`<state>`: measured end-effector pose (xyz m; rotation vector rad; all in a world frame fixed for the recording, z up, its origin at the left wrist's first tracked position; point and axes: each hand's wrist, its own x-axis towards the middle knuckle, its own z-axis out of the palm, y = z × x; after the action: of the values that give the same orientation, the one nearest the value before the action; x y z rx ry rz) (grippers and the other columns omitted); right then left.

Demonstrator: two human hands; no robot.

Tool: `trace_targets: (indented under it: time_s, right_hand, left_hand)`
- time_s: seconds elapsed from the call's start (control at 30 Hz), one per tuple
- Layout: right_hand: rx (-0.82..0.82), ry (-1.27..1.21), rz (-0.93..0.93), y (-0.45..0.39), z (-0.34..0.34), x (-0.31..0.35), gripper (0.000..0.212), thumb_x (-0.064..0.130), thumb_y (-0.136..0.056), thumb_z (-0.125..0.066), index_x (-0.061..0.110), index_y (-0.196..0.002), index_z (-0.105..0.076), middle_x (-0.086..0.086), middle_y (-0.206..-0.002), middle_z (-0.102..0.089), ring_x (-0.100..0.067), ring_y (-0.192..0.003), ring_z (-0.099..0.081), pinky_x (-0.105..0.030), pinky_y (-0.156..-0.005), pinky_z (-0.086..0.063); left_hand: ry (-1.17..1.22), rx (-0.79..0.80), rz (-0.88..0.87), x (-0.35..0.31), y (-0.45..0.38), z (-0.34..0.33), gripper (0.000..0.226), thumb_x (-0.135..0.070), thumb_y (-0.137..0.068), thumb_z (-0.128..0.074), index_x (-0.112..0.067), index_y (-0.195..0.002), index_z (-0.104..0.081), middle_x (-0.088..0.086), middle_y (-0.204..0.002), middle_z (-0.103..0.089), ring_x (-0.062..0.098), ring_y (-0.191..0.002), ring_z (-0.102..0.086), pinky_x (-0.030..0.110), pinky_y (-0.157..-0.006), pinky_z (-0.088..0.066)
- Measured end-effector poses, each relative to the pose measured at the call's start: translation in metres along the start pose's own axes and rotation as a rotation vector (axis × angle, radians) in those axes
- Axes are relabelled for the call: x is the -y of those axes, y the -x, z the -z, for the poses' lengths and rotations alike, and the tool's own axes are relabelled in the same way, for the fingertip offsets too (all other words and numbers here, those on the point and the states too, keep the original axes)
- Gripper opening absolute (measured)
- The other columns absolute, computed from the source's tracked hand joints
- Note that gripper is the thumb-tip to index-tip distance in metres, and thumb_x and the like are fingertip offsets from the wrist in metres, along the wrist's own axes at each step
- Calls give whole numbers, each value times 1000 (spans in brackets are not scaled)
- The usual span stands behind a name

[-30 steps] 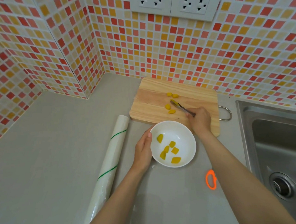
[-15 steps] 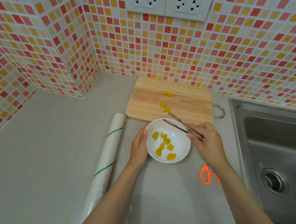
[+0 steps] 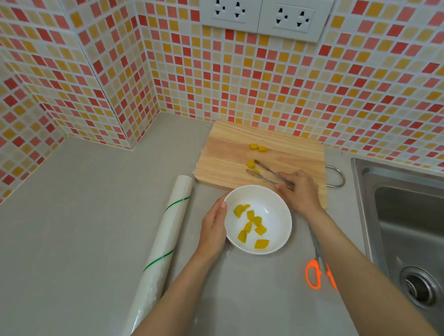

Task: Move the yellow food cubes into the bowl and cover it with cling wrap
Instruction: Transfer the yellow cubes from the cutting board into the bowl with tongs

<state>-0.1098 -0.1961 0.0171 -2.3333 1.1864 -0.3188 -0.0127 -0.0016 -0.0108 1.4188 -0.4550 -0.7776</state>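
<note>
A white bowl sits on the grey counter and holds several yellow food cubes. My left hand cups the bowl's left rim. My right hand grips metal tongs over the wooden cutting board. The tong tips are spread around a yellow cube on the board, with a small piece beside the lower tip. Two more cubes lie farther back on the board. A roll of cling wrap with green stripes lies left of the bowl.
Orange-handled scissors lie on the counter right of the bowl, partly under my right forearm. A steel sink fills the right side. Tiled walls close off the back and left, with sockets above the board.
My right hand carried a cube from the board to the bowl and dropped it in. The tongs then went back over the board, spread around another cube. My left hand stayed on the bowl.
</note>
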Motion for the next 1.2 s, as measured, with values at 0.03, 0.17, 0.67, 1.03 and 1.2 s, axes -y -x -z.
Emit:
trace_targets:
  time_s: [0.03, 0.17, 0.67, 1.03, 1.2]
  right_hand:
    - [10, 15, 16, -3, -3, 1, 38, 25, -84, -63, 20, -121, -61, -15, -101, -57, -31, -105, -50, -39, -91, -33]
    - [-43, 0, 49, -10, -13, 5, 30, 18, -84, -61, 17, -114, -65, -16, -95, -58, -33, -100, -52, -42, -88, -37]
    - [-233, -149, 155, 99, 31, 0, 30, 8, -79, -69, 9, -108, -67, -4, -82, -53, -21, -79, -53, -29, -77, -45]
    - [-265, -61, 80, 90, 49, 4, 37, 11, -81, -66, 5, -117, -61, -19, -93, -55, -35, -92, -54, -53, -85, -45]
    - [-221, -26, -32, 27, 42, -1, 38, 17, -85, -63, 6, -121, -59, -24, -101, -57, -36, -101, -51, -40, -89, -39]
  left_hand:
    - [0, -1, 3, 0, 0, 0, 35, -22, -101, -34, -16, -126, -58, -1, -121, -65, 4, -110, -61, 12, -86, -48]
    - [6, -2, 9, 1, 0, 0, 34, -20, -101, -34, -18, -125, -59, -5, -118, -66, 0, -106, -61, 11, -83, -48]
    - [-1, -3, -14, 1, -1, 0, 36, -20, -101, -34, -15, -127, -58, 1, -122, -65, 8, -112, -60, 14, -87, -48]
    - [13, -4, -17, 0, 2, -1, 35, -21, -101, -34, -16, -127, -58, 1, -123, -65, 7, -113, -60, 12, -86, -48]
    - [8, -6, -12, 0, 1, -1, 35, -20, -101, -34, -16, -127, -58, 2, -123, -65, 10, -114, -59, 15, -89, -48]
